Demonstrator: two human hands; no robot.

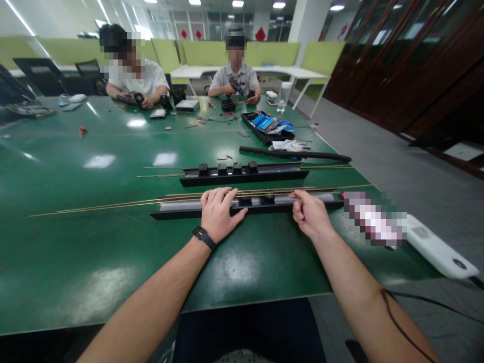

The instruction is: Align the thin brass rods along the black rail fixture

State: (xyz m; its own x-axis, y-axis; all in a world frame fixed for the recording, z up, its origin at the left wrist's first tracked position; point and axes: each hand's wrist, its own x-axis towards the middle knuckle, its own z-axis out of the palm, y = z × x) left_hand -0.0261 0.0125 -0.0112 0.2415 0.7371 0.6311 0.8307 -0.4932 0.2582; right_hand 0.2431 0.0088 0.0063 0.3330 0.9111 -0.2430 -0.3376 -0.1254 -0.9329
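Observation:
A long black channel rail point(177, 214) with a pale inner face lies across the green table before me. Several thin brass-coloured rods point(102, 205) run along it and stick out far past its left end. My left hand point(219, 212) lies across the rail, fingers over the rods and thumb at the near edge, holding it. Farther right, my right hand point(309, 210) is closed, its thumb and index finger pinching at the rods above the rail. Dark blocks point(268, 198) sit inside the rail between my hands; some detail there is hidden by my fingers.
Behind lies a second black rail point(245, 178) with several black blocks and rods. Beyond it are a black strip point(295, 154), white gloves point(290, 145) and a black tray point(260, 132). A white power strip point(438, 247) lies right. Two people work across the table point(75, 252).

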